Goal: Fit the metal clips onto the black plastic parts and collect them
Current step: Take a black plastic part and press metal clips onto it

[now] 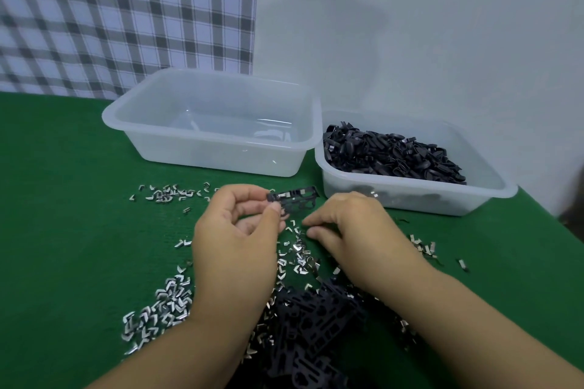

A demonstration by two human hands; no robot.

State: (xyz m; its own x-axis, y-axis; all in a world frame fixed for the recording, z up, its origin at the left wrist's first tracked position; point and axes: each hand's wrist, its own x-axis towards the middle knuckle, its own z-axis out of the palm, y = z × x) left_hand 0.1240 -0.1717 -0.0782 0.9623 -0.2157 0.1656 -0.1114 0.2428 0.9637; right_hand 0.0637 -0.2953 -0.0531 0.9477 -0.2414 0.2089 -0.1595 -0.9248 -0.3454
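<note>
My left hand (235, 237) pinches a black plastic part (295, 200) between thumb and fingers and holds it above the green table; a metal clip sits on the part's top edge. My right hand (347, 227) is just right of it, fingers curled down onto the loose metal clips (298, 257) scattered on the cloth; whether it holds a clip is hidden. A heap of black plastic parts (316, 328) lies between my forearms near the front edge. More metal clips (158, 309) are piled to the left.
A translucent tub (208, 155) stands at the back centre with nothing visible inside. To its right a second tub (417, 196) holds several black plastic pieces (395, 155). Small clip groups lie at the far left (164, 194) and right (423, 248). A wall stands behind.
</note>
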